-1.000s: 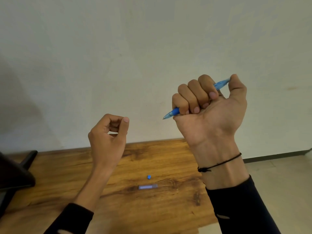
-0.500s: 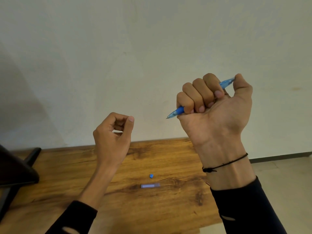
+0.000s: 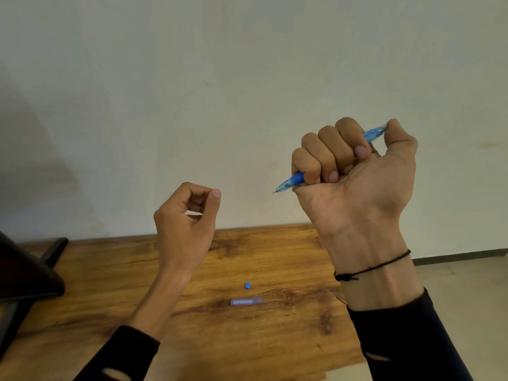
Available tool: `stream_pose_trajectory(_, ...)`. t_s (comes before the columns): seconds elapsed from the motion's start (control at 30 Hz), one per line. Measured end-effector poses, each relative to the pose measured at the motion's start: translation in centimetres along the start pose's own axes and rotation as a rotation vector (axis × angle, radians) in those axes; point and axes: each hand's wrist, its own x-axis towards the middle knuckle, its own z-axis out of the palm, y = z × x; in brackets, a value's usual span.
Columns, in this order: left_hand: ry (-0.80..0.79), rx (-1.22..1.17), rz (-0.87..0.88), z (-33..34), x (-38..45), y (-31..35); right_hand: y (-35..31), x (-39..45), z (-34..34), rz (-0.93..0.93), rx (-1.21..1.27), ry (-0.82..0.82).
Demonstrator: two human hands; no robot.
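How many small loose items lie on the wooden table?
2 on the table: a tiny blue cap, and a pale tube just nearer the person. Others may be hidden.

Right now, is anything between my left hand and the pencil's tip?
Nothing visible: only bare wall shows between the left hand and the blue pencil gripped in the right hand.

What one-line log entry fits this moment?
right hand grips blue pencil, raised | left hand curled, nothing seen held | blue cap, clear tube on table
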Motion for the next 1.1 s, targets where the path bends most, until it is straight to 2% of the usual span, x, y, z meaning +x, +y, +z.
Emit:
stream_pose_trajectory(0.87, -0.018, 0.002, -0.012, 0.0, -0.2, -0.1, 0.0, 0.2, -0.2, 0.023, 0.012, 0.021)
stream_pose_trajectory(1.1, -0.037, -0.006, -0.034, 0.0, -0.2, -0.2, 0.1, 1.1, -0.6, 0.004, -0.155, 0.073)
